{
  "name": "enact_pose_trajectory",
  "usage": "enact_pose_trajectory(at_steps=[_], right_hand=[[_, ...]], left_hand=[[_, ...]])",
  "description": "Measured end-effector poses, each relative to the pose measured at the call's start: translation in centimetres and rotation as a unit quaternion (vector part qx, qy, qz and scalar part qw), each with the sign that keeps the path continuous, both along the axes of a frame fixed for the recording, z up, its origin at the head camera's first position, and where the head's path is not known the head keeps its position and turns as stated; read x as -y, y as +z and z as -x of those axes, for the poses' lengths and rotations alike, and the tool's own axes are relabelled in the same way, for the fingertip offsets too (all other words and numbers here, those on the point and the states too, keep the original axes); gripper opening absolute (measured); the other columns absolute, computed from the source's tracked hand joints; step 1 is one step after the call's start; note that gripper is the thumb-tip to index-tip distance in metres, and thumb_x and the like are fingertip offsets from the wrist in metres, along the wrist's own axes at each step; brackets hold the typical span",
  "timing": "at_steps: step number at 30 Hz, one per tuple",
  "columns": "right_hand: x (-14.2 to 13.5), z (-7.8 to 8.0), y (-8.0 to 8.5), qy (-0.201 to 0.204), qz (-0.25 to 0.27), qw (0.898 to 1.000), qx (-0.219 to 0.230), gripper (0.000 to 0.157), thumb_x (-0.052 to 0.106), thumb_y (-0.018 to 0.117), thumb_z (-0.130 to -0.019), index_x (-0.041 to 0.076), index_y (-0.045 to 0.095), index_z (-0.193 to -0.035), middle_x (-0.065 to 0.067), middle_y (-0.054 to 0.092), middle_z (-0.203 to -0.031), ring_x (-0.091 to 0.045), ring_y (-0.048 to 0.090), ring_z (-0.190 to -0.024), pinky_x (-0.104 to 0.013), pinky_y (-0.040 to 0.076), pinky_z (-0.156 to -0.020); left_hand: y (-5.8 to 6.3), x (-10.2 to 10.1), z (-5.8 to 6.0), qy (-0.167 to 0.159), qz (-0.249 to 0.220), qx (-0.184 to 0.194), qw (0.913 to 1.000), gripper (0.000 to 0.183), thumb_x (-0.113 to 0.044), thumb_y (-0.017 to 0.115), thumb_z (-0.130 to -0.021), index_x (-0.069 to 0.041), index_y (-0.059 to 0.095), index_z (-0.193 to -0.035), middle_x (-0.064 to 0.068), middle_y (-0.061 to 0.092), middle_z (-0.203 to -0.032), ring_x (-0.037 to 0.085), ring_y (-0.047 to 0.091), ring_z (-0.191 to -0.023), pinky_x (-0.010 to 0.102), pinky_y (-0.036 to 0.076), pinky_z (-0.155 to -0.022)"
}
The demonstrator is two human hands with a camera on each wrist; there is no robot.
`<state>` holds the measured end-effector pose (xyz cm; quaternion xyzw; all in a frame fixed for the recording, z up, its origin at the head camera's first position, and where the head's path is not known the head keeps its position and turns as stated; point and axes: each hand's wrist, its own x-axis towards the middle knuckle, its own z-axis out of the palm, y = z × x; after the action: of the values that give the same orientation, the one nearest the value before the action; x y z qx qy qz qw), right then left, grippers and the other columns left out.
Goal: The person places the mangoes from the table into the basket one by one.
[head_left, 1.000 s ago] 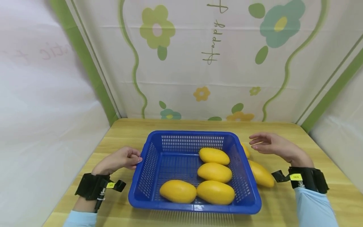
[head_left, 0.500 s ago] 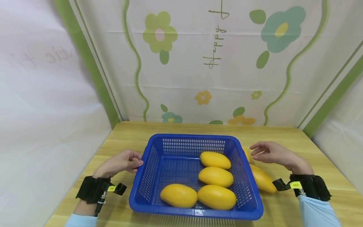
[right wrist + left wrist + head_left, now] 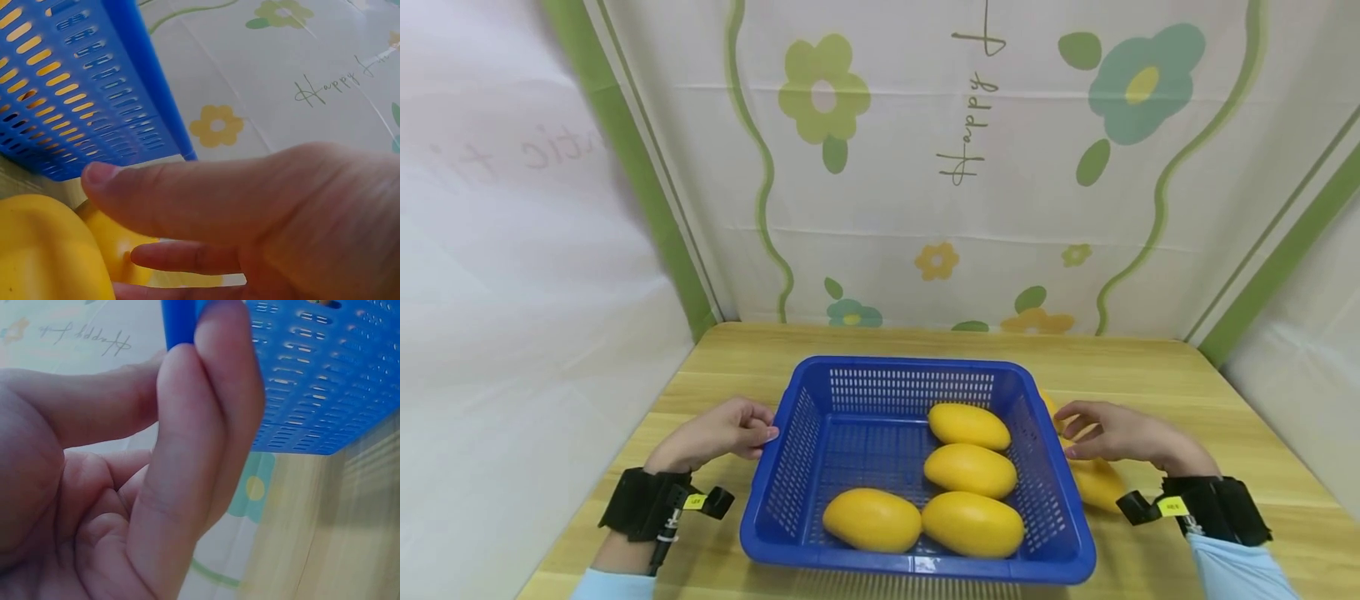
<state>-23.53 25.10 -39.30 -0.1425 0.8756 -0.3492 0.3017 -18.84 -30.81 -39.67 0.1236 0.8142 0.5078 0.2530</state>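
Observation:
My left hand (image 3: 718, 432) pinches the left rim of a blue plastic basket (image 3: 1000, 568) between thumb and fingers, as the left wrist view shows up close. Inside the basket lie several yellow mangoes, with one mango (image 3: 871, 520) at the front left and another (image 3: 973, 523) beside it. Outside the right wall, my right hand (image 3: 1116, 433) hovers over two more mangoes, its fingers loosely bent. The nearer mango (image 3: 1096, 483) is partly covered by this hand, while the farther mango (image 3: 1048, 408) shows only in part. In the right wrist view nothing is gripped.
The basket stands on a light wooden table (image 3: 752, 350). A white cloth (image 3: 880, 192) printed with flowers rises behind the table, and white side sheets flank it. Each wrist carries a black strap with a small camera.
My right hand has moved down and slightly closer to the mangoes outside the basket. My left hand stays at the rim. The head view has shifted a little.

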Motion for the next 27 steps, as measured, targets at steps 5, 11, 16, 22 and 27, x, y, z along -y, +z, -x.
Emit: enact_pose_trajectory(at_steps=[5, 11, 16, 22, 27], right_hand=[[-0.4, -0.2, -0.3, -0.006, -0.010, 1.000, 0.011, 0.050, 0.021, 0.075, -0.089, -0.001, 0.053, -0.127, -0.022, 0.058, -0.127, -0.034, 0.061, -0.110, -0.043, 0.056, -0.078], [-0.9, -0.4, -1.0, -0.026, -0.019, 0.999, 0.031, 0.043, 0.020, 0.076, -0.087, 0.005, 0.053, -0.119, -0.021, 0.056, -0.126, -0.029, 0.060, -0.100, -0.036, 0.052, -0.070], [-0.5, -0.5, -1.1, -0.031, -0.044, 0.997, 0.046, 0.049, 0.023, 0.077, -0.087, 0.008, 0.051, -0.125, -0.027, 0.053, -0.129, -0.030, 0.060, -0.099, -0.042, 0.054, -0.071], [-0.2, -0.5, -1.2, -0.026, -0.071, 0.996, 0.056, 0.062, 0.030, 0.077, -0.087, 0.003, 0.049, -0.136, -0.033, 0.051, -0.132, -0.033, 0.060, -0.102, -0.045, 0.057, -0.071], [0.0, -0.6, -1.3, -0.017, -0.077, 0.995, 0.055, 0.072, 0.035, 0.077, -0.086, -0.003, 0.046, -0.140, -0.032, 0.053, -0.131, -0.030, 0.061, -0.099, -0.043, 0.058, -0.072]], left_hand=[[0.0, -0.3, 0.1, -0.003, -0.001, 0.001, 1.0000, 0.025, -0.013, 0.057, -0.101, 0.010, 0.064, -0.108, 0.010, 0.074, -0.093, 0.016, 0.071, -0.086, 0.032, 0.061, -0.080], [-0.1, -0.5, 0.3, -0.005, 0.000, 0.000, 1.0000, 0.024, -0.014, 0.057, -0.101, 0.009, 0.064, -0.107, 0.009, 0.073, -0.091, 0.016, 0.070, -0.084, 0.032, 0.062, -0.079], [-0.1, -0.4, 0.2, -0.009, -0.002, -0.001, 1.0000, 0.024, -0.014, 0.057, -0.101, 0.009, 0.065, -0.106, 0.009, 0.073, -0.091, 0.016, 0.071, -0.085, 0.032, 0.061, -0.079], [0.0, -0.2, 0.1, -0.011, -0.012, 0.006, 0.9999, 0.025, -0.013, 0.057, -0.102, 0.010, 0.065, -0.109, 0.010, 0.073, -0.093, 0.016, 0.071, -0.086, 0.032, 0.061, -0.080], [0.0, -0.1, 0.1, -0.013, -0.007, 0.006, 0.9999, 0.025, -0.013, 0.056, -0.102, 0.009, 0.064, -0.109, 0.009, 0.073, -0.093, 0.016, 0.070, -0.087, 0.032, 0.061, -0.080]])
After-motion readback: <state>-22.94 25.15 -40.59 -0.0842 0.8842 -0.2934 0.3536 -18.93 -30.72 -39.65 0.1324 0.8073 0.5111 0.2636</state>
